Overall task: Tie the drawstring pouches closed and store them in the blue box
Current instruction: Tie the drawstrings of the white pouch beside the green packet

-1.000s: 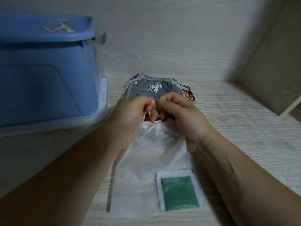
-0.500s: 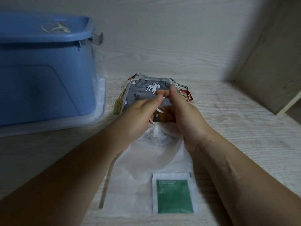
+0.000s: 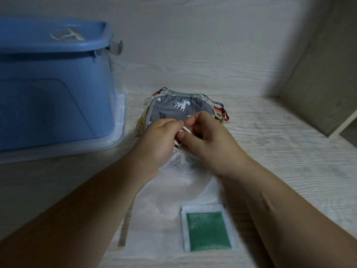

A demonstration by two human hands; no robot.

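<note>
Pinching the white drawstring at the neck of the sheer white pouch, both hands were close together. The left hand and right hand each had thumb and fingertips clamped on the cord, knuckles nearly touching.

Writing: the green label at the pouch's near right corner carried a line of small print, too fine to read. The grey pouch had dark lettering at its lower left, half hidden by the left hand, unreadable.

Counts:
- One white pouch lay flat on the wooden shelf, neck gathered and pointing away from the person.
- One grey pouch with white unicorn print topped a small stack just behind the hands. Edges of more pouches showed under it, number couldn't be told.
- One gold tassel sat on the stack's left, a red ribbon on its right.
- One blue box stood to the left, well apart from the white pouch, sitting on a clear lid. A white cord showed at its open top.
</note>
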